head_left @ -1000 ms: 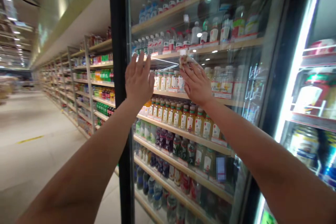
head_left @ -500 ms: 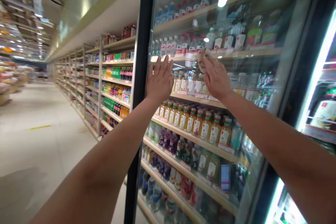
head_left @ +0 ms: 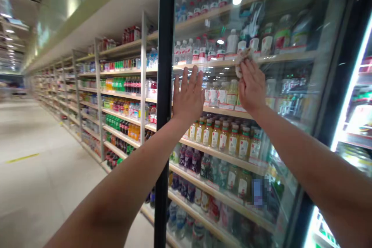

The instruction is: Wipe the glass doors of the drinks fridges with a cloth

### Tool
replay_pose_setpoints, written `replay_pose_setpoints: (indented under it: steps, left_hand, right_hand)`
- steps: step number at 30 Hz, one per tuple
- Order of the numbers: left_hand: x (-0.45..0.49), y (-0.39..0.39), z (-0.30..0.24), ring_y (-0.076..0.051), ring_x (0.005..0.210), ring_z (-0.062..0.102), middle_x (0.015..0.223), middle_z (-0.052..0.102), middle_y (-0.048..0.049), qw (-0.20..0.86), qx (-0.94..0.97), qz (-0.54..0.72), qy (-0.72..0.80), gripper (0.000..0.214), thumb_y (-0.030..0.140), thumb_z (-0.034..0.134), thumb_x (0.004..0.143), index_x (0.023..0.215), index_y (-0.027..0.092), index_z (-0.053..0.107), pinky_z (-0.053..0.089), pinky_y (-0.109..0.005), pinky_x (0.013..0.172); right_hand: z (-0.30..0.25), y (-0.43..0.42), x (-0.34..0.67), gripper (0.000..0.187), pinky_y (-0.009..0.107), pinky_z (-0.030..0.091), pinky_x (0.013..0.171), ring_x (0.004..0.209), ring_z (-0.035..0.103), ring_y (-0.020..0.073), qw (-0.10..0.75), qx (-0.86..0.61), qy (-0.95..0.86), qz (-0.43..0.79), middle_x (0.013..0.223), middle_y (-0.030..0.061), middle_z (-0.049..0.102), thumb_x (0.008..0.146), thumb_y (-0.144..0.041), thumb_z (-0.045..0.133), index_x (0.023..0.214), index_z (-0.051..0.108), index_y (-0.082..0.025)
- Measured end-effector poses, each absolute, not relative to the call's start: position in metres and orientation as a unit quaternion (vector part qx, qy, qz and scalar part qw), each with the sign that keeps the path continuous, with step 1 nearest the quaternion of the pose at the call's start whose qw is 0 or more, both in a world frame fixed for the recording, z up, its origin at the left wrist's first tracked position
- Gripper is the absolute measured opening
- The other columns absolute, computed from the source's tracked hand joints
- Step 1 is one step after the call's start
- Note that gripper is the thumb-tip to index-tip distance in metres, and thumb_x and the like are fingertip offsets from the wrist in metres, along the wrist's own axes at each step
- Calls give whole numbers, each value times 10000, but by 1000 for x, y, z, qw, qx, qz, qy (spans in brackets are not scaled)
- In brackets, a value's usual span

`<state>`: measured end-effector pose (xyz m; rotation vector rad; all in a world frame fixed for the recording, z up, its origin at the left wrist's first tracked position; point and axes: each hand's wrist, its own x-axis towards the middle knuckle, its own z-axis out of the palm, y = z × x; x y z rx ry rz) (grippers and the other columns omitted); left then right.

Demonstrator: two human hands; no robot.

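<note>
An open glass cooler door with a black frame stands in front of me, and shelves of bottled drinks show through it. My left hand is flat against the glass near the frame, fingers straight and together. My right hand presses a crumpled pale cloth onto the glass higher up, fingers over the cloth.
Long shelves of bottles run down the aisle on the left, beside a pale tiled floor with a yellow mark. A lit cooler interior with shelves sits at the right edge.
Both hands have shifted to the right across the glass, the right hand and cloth moving a little higher. The view has turned, showing more of the aisle shelves.
</note>
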<state>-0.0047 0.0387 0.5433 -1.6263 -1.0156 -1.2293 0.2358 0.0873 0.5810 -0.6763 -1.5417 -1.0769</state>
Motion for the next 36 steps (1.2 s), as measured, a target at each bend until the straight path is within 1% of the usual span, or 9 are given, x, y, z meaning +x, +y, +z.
replay_pose_setpoints:
  steps: [4,7,14,21,24,27,29,31,36]
  left_hand:
    - [-5,39,546,-279,1605,80,1713,203,-16,401,-656,-498,-401,660,283,418,997,1639,249,271,57,-565,1313]
    - [-4,38,548,-300,1602,92,1714,201,-49,417,-644,-486,-418,634,297,408,1006,1625,201,311,66,-553,1311]
    - [-3,37,549,-288,1603,92,1714,202,-52,431,-631,-474,-437,627,407,290,1045,1616,151,319,81,-549,1317]
    - [-4,40,548,-264,1607,75,1712,181,56,413,-632,-480,-447,689,371,382,968,1637,269,251,95,-567,1320]
    - [-3,41,547,-265,1608,55,1709,176,81,402,-639,-487,-439,732,360,395,949,1655,297,211,67,-576,1324]
    - [-2,41,546,-260,1609,33,1714,176,44,393,-645,-492,-432,691,347,325,977,1653,227,252,24,-552,1328]
    - [-2,41,546,-250,1609,30,1714,176,42,388,-648,-494,-430,679,350,301,980,1646,223,269,19,-546,1328]
    - [-2,40,547,-242,1610,30,1710,176,62,384,-651,-493,-431,693,361,317,962,1643,247,256,29,-556,1327]
    - [-1,35,547,-238,1608,-20,1713,177,51,369,-663,-505,-413,703,318,314,958,1652,225,250,-3,-556,1329]
  right_hand:
    - [569,78,221,591,540,273,1297,1575,275,239,419,-244,-745,-459,1637,8,411,1013,-299,343,1601,383,-255]
    - [587,77,236,557,517,276,1303,1565,300,216,317,-180,-807,-466,1630,-44,419,1025,-295,347,1579,412,-303]
    - [638,99,276,536,640,257,1268,1547,301,334,572,-261,-651,-425,1636,74,408,1058,-303,286,1566,414,-188]
    - [623,84,279,513,538,359,1253,1518,390,254,322,-127,-784,-515,1579,44,499,1049,-298,333,1544,452,-233]
    - [643,103,308,551,607,324,1245,1526,364,316,419,-171,-729,-514,1622,94,429,1068,-334,259,1587,383,-196]
    - [655,128,322,615,687,237,1234,1551,276,387,560,-262,-626,-476,1697,52,276,1066,-421,130,1664,153,-281]
    - [650,131,310,629,705,217,1230,1563,235,403,582,-293,-598,-466,1714,37,227,1062,-448,126,1672,75,-304]
    - [638,119,285,632,699,246,1234,1569,234,391,537,-272,-638,-480,1704,52,261,1063,-442,210,1670,120,-290]
    - [615,73,241,568,541,350,1260,1531,369,272,290,-125,-789,-528,1584,48,493,1034,-341,366,1596,376,-260]
